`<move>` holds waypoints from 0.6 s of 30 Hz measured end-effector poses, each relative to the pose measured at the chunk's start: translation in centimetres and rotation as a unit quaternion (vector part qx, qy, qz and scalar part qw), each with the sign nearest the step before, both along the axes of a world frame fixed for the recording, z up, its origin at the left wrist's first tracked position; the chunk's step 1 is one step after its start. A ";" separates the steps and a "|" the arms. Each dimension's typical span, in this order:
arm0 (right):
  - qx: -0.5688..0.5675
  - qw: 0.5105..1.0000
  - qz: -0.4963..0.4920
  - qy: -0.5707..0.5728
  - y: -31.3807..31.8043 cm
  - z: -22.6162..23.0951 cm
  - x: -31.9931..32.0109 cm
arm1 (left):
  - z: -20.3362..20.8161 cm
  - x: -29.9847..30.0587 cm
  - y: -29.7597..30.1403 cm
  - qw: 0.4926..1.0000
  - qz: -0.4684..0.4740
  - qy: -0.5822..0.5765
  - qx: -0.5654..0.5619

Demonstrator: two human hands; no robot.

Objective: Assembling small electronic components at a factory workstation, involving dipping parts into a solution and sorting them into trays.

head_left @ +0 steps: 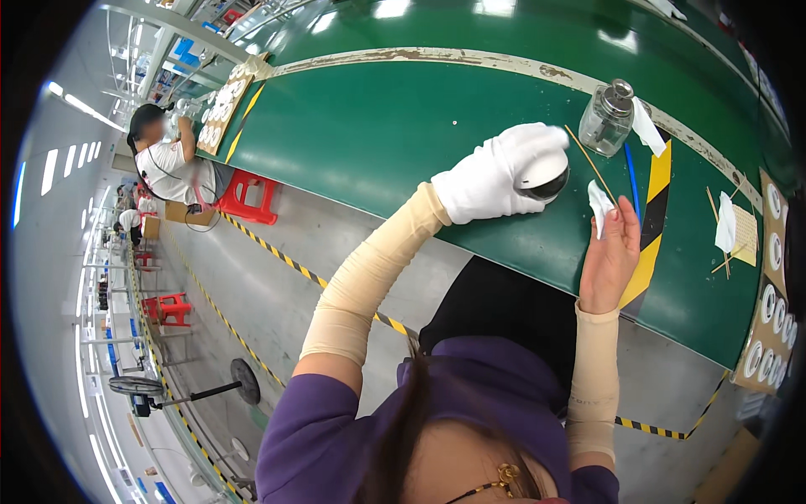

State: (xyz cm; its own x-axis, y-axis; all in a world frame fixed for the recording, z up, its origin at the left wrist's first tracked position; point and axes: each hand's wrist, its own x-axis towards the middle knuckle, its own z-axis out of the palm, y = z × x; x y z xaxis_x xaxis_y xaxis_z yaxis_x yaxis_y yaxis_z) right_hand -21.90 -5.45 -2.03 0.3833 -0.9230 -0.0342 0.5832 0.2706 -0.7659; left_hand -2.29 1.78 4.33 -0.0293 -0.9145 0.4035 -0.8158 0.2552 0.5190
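Note:
My left hand, in a white glove, is wrapped round a small rounded white device with a glossy black face, held over the green tabletop. My bare right hand pinches a thin wooden stick and a crumpled white wipe between its fingers. The stick points up and left toward the device, and its tip is close beside it. Beyond my hands stands a clear glass bottle with a metal top. A blue stick-like thing lies on the table near my right hand.
Another white wipe lies beside the bottle. Black-and-yellow tape crosses the table. To the right are several wooden sticks, a yellowish pad and a cardboard tray of round white parts. A seated person works far left by a red stool.

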 end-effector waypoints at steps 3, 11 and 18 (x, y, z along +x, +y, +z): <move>0.014 0.999 -0.004 0.033 0.1 0.4 -0.1 | -2.7 0.6 1.3 0.988 0.045 0.147 0.014; -0.289 0.944 -0.019 0.158 0.0 1.7 1.9 | -4.1 1.1 2.2 0.981 0.100 0.162 0.037; -0.471 0.843 -0.018 0.260 0.8 2.8 6.8 | -4.9 -0.1 0.3 0.967 0.070 0.244 -0.014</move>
State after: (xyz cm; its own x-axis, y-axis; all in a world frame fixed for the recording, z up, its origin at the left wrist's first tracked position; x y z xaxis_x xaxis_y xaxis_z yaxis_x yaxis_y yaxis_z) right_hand -15.14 -4.63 0.82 0.5143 -0.6450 0.5651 0.0964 -0.6113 -0.7855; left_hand -2.40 2.11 -0.61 0.2946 -0.8840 0.3631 -0.5036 0.1793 0.8451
